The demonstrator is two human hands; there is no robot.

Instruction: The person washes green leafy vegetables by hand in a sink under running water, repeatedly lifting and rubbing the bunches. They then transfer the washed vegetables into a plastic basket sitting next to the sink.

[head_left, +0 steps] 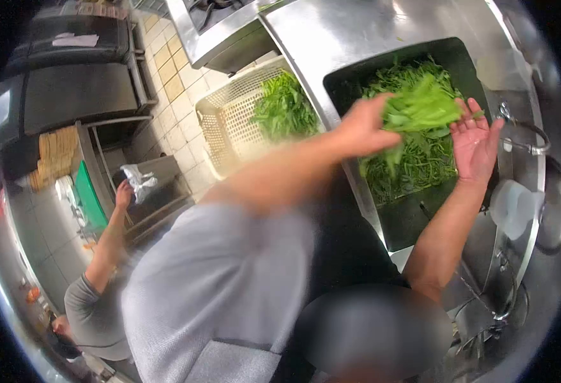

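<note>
A bunch of leafy greens (pixel 423 108) is gripped in my left hand (pixel 368 126), its fingers closed round one end of the stems. The bunch is smeared by motion and hangs over a dark sink basin (pixel 403 228). Palm up, my right hand (pixel 475 143) is open at the other end of the bunch, fingertips right beside the leaves. A small leaf (pixel 478 115) lies against its fingers. More loose greens (pixel 414 167) fill the basin below both hands.
A cream perforated basket (pixel 226 121) holding more greens (pixel 287 105) stands left of the steel counter (pixel 357 29). Taps (pixel 536 150) and a white translucent container (pixel 513 205) line the right side. Another person (pixel 98 306) stands at far left, a hand by crumpled silvery wrapping (pixel 140 182).
</note>
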